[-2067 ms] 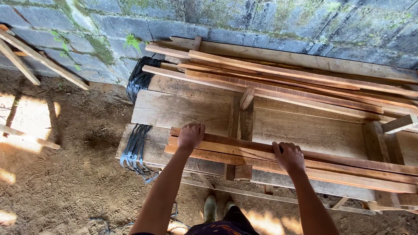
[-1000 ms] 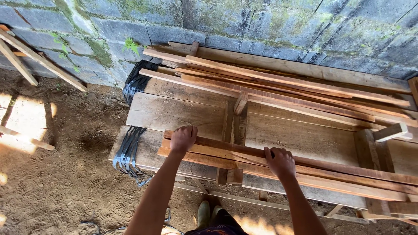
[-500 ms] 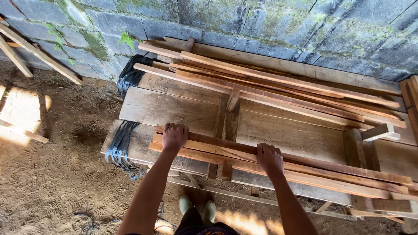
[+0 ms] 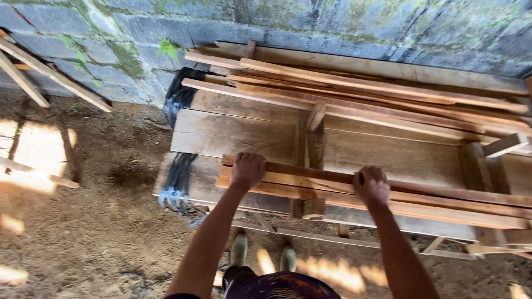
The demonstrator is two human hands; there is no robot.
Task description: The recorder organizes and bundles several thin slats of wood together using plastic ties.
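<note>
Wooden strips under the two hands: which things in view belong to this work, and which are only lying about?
In the work:
- left hand, resting on the near bundle of wooden strips
- right hand, gripping the same bundle
- plank bench under the bundle

Lying about:
- far stack of strips by the block wall
- black straps
- loose sticks on the dirt

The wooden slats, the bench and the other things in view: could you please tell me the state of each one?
Left hand: palm down, pressing on the near slats.
Right hand: gripping the near slats.
Near slats: lying flat, stacked along the front.
Far slats: piled by the wall.
Workbench: standing, worn planks.
Black straps: hanging off the bench's end.
</note>
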